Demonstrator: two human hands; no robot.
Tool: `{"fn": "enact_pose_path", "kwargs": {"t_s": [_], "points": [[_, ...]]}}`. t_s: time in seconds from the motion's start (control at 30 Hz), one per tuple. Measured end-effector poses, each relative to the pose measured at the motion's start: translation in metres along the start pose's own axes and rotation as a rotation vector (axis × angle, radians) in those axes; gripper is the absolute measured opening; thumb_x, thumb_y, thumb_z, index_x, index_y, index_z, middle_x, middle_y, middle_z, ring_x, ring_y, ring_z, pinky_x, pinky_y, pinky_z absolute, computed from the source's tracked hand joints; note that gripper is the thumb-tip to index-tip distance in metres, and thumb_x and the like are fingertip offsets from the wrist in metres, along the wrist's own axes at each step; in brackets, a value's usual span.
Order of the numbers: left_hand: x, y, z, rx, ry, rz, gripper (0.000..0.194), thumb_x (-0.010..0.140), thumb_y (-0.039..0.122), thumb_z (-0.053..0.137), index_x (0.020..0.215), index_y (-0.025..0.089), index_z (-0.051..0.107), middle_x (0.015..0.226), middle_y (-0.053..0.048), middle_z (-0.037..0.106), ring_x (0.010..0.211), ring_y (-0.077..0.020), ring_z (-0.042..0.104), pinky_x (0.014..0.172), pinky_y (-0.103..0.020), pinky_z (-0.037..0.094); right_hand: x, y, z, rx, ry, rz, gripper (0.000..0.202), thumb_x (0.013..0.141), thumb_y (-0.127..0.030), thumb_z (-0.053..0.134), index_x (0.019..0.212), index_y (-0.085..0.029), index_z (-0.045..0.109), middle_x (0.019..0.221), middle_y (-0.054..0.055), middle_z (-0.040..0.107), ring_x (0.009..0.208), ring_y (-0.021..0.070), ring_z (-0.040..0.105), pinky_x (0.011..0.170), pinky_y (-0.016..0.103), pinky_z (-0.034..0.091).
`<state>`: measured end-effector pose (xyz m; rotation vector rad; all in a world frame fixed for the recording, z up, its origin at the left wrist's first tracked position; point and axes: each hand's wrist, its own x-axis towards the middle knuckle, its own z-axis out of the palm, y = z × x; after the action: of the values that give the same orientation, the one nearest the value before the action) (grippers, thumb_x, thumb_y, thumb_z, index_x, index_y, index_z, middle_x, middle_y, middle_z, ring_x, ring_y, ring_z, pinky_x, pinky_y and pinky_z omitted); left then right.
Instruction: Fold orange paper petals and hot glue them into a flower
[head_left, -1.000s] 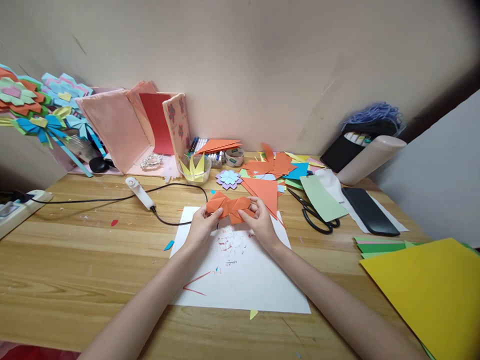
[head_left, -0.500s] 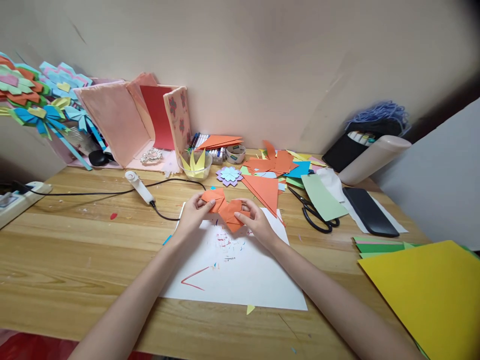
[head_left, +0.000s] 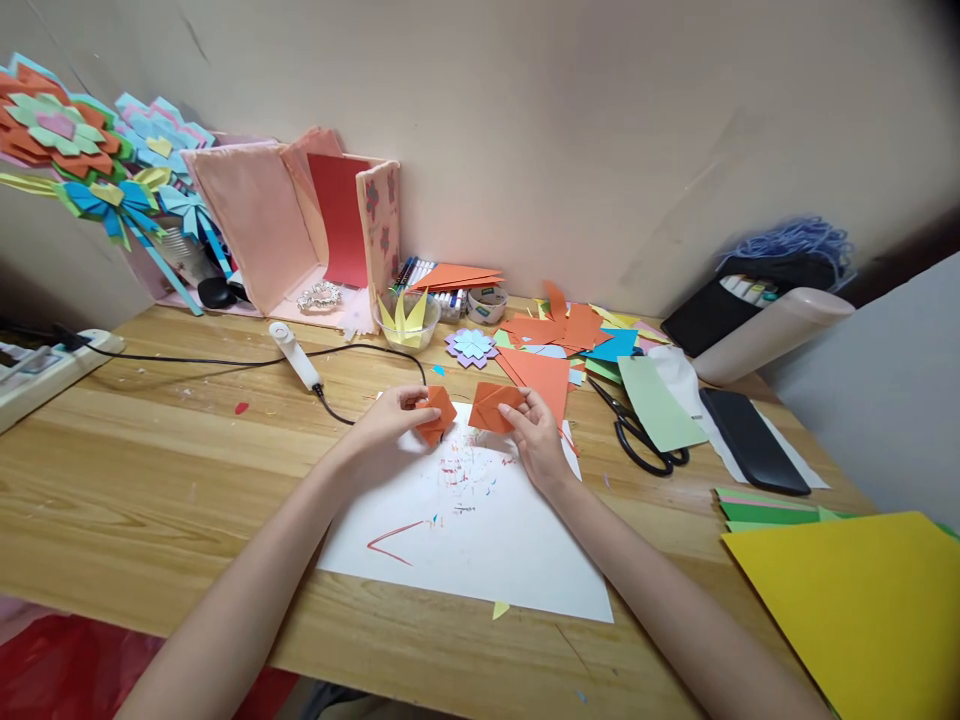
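Between the thumb and fingers of my left hand [head_left: 401,415] is a piece of folded orange paper [head_left: 441,414]. My right hand [head_left: 534,432] pinches a second piece of folded orange paper [head_left: 491,405]. A narrow gap separates the two pieces. Both are held above a white sheet [head_left: 480,550] marked with coloured strokes and a red angle. Beyond my hands lies a layered purple and blue paper flower [head_left: 472,347]. Larger orange paper triangles [head_left: 544,380] rest just behind my right hand.
Black-handled scissors [head_left: 637,435], a light green sheet [head_left: 660,405] and a phone [head_left: 754,440] lie to the right. Yellow paper [head_left: 847,590] covers the near right corner. A white glue gun [head_left: 294,355] with its cable sits left. Paper flowers [head_left: 64,125] and a pink box [head_left: 247,220] stand at the back left.
The orange pieces, touching or overlapping half a second ago, are now apart, one in each hand. My right hand has turned its piece. The whole view has shifted slightly.
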<state>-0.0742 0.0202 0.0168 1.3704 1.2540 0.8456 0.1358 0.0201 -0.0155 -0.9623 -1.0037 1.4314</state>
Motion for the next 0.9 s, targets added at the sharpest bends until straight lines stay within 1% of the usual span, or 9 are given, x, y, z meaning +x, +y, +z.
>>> {"fn": "enact_pose_path", "kwargs": {"t_s": [0.13,0.23,0.37,0.43,0.5,0.6,0.7,0.8,0.9], "points": [[-0.002,0.003,0.002,-0.067,-0.062,-0.045,0.032,0.069,0.039,0.059,0.089,0.016,0.07,0.089,-0.007,0.07,0.079,-0.022,0.063,0.07,-0.029,0.044,0.001,-0.001,0.0,-0.008,0.011,0.03,0.032,0.066,-0.035,0.069,0.089,-0.022,0.051,0.087,0.002,0.062,0.08,0.0175,0.06,0.069,0.029,0.05],[-0.001,0.001,0.003,-0.086,-0.043,-0.05,0.032,0.068,0.037,0.06,0.089,0.015,0.069,0.091,-0.007,0.07,0.081,-0.0225,0.063,0.072,-0.03,0.045,0.0,-0.002,0.0,-0.027,-0.021,0.027,0.032,0.066,-0.035,0.069,0.09,-0.023,0.053,0.089,0.002,0.061,0.083,0.0176,0.059,0.069,0.028,0.05],[0.003,-0.007,0.002,-0.075,0.1,-0.042,0.035,0.065,0.036,0.064,0.092,0.013,0.066,0.092,-0.008,0.069,0.082,-0.0221,0.062,0.07,-0.029,0.045,-0.001,-0.002,0.0,-0.072,-0.084,0.024,0.028,0.067,-0.035,0.068,0.089,-0.023,0.056,0.091,0.002,0.061,0.087,0.0184,0.058,0.072,0.029,0.048],[0.005,-0.01,0.002,-0.087,0.18,-0.051,0.036,0.063,0.035,0.066,0.091,0.013,0.065,0.09,-0.008,0.068,0.081,-0.0217,0.062,0.068,-0.028,0.045,-0.001,-0.002,0.001,-0.078,-0.091,0.02,0.027,0.067,-0.035,0.068,0.089,-0.023,0.056,0.091,0.002,0.061,0.085,0.0183,0.058,0.072,0.029,0.048],[0.006,-0.013,0.004,-0.118,0.215,-0.058,0.037,0.062,0.033,0.067,0.092,0.012,0.064,0.09,-0.009,0.068,0.082,-0.0218,0.062,0.069,-0.028,0.045,0.0,0.0,0.0,-0.076,-0.081,0.012,0.027,0.068,-0.035,0.067,0.089,-0.023,0.056,0.09,0.001,0.061,0.084,0.0177,0.058,0.071,0.028,0.048],[0.006,-0.013,0.006,-0.178,0.193,-0.047,0.04,0.063,0.033,0.066,0.098,0.013,0.063,0.098,-0.01,0.067,0.088,-0.0229,0.061,0.074,-0.03,0.046,0.001,0.003,0.0,-0.093,-0.067,-0.018,0.025,0.07,-0.035,0.066,0.089,-0.023,0.055,0.089,0.001,0.06,0.083,0.0168,0.057,0.072,0.027,0.047],[0.005,-0.011,0.009,-0.226,0.152,-0.048,0.04,0.065,0.036,0.065,0.098,0.014,0.064,0.099,-0.009,0.067,0.091,-0.0235,0.06,0.076,-0.031,0.046,0.003,0.006,-0.001,-0.138,-0.049,-0.046,0.025,0.071,-0.037,0.064,0.089,-0.022,0.055,0.087,0.002,0.06,0.083,0.0173,0.056,0.072,0.028,0.047],[0.003,-0.009,0.01,-0.233,0.14,-0.047,0.039,0.064,0.039,0.065,0.094,0.014,0.066,0.094,-0.008,0.068,0.086,-0.023,0.061,0.073,-0.03,0.046,0.003,0.008,-0.001,-0.153,-0.035,-0.059,0.024,0.072,-0.038,0.063,0.089,-0.023,0.055,0.086,0.001,0.06,0.082,0.0173,0.057,0.072,0.028,0.046],[0.004,-0.008,0.009,-0.148,0.188,-0.04,0.036,0.063,0.041,0.065,0.086,0.014,0.068,0.082,-0.006,0.068,0.075,-0.0208,0.061,0.066,-0.028,0.045,0.003,0.008,-0.001,-0.13,-0.018,-0.073,0.022,0.071,-0.037,0.064,0.086,-0.023,0.055,0.083,0.0,0.061,0.081,0.0164,0.057,0.071,0.027,0.046]]}}
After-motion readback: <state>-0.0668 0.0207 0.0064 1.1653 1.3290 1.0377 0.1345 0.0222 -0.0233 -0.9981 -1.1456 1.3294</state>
